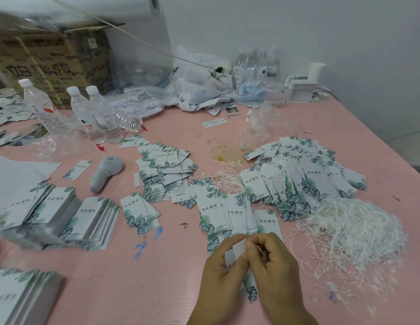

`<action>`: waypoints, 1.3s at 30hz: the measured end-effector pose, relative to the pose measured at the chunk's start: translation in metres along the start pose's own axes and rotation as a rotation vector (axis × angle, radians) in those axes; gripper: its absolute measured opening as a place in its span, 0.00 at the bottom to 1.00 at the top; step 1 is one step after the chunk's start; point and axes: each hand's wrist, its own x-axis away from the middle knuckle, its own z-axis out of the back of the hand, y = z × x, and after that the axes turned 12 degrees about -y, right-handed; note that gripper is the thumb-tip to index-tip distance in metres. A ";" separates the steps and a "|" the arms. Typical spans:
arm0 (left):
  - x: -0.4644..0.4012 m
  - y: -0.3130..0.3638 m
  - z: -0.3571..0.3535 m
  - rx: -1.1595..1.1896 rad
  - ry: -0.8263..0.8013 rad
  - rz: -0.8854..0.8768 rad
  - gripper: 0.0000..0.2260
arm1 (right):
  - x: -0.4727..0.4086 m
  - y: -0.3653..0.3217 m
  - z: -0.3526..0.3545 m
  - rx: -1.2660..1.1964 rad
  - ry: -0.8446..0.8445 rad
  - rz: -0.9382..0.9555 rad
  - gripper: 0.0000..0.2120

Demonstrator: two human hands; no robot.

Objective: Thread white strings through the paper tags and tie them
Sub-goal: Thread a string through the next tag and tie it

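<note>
My left hand (pixel 219 273) grips a small stack of white paper tags (pixel 236 253) with green leaf print, held upright over the pink table (pixel 157 277). My right hand (pixel 273 261) pinches a thin white string (pixel 259 247) at the tags' top edge. The tags' lower end (pixel 251 292) sticks out below both hands. A loose heap of white strings (pixel 352 233) lies to the right. Just beyond my hands lie more loose tags (pixel 230 212). A pile of tags with strings (pixel 305 174) sits behind the heap.
Neat tag stacks (pixel 63 216) stand at the left, another stack (pixel 21 299) at the bottom left. A grey handheld device (pixel 105 171) lies mid-left. Water bottles (pixel 96 113), a cardboard box (pixel 51 62) and plastic bags (pixel 199 83) line the back.
</note>
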 end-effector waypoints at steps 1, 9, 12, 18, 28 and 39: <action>-0.001 -0.001 0.001 0.013 -0.017 0.000 0.13 | 0.000 -0.001 0.000 0.003 0.004 0.004 0.02; -0.002 -0.002 0.012 0.369 -0.085 0.155 0.26 | 0.002 -0.001 0.005 -0.102 0.026 0.014 0.06; -0.006 -0.004 0.010 0.346 -0.044 0.124 0.20 | 0.002 0.000 0.007 -0.132 0.014 -0.016 0.08; -0.005 0.006 0.008 0.404 -0.042 0.161 0.28 | 0.002 -0.001 0.009 -0.182 -0.019 -0.001 0.11; -0.004 0.003 0.009 0.317 0.104 0.149 0.20 | 0.002 -0.005 0.012 -0.114 -0.006 0.084 0.09; -0.004 0.002 0.012 0.356 0.190 0.088 0.17 | 0.003 -0.010 0.014 -0.264 -0.136 -0.064 0.08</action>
